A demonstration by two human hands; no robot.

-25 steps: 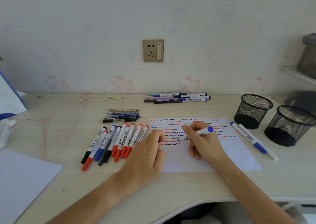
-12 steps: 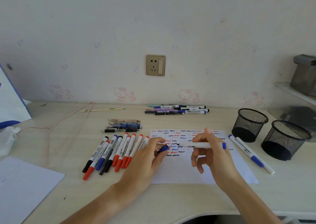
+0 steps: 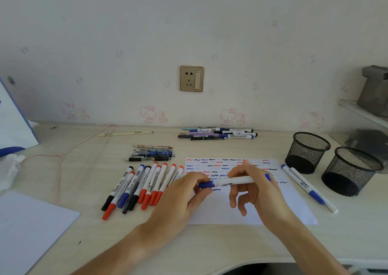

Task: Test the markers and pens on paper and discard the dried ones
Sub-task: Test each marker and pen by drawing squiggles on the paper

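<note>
A white marker with blue ends (image 3: pixel 235 181) lies level above the test paper (image 3: pixel 291 203), which carries rows of red, blue and black squiggles. My right hand (image 3: pixel 258 188) pinches the marker's barrel. My left hand (image 3: pixel 184 193) pinches the blue cap (image 3: pixel 206 184) at the marker's left end; the cap sits on the tip. A fan of several red, blue and black markers (image 3: pixel 142 187) lies left of the paper. Two blue markers (image 3: pixel 307 187) lie right of the paper.
Two black mesh cups (image 3: pixel 307 152) (image 3: pixel 352 171) stand at the right. A small pile of pens (image 3: pixel 152 153) and a row of markers (image 3: pixel 218 133) lie farther back. A blank sheet (image 3: pixel 31 224) lies at the front left, with a pink cord (image 3: pixel 84 142) behind it.
My right hand lifted the marker off the paper and turned it level. My left hand brought the blue cap to the tip, and cap and marker now meet.
</note>
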